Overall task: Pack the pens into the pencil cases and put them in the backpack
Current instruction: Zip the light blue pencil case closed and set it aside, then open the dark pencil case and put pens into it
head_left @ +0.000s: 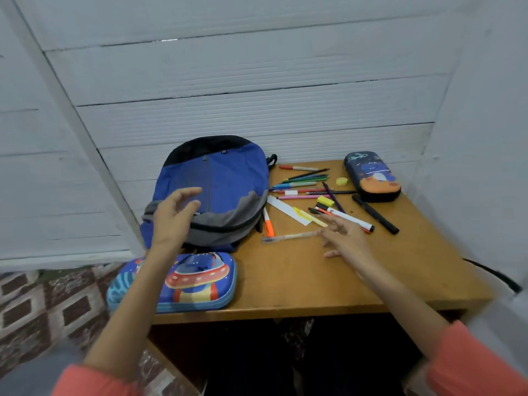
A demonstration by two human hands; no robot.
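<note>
Both hands are out and empty: the left hand (174, 215) hovers over the blue backpack (228, 178), fingers loosely spread, while the right hand (344, 238), blurred and splayed, hangs just above the scattered pens (303, 181) mid-tabletop (300, 281). Nearest its fingertips lies a clear pen (288, 236). These look light, stiff and smooth, so they're likely to roll; I'd pinch mid-barrel or rake several into a bundle. The spaceship pencil case (194, 281) sits at the near-left edge and the dark pencil case (371, 175) at the far right. Both look like firm shells, best gripped across the width. The backpack looks floppy.
</note>
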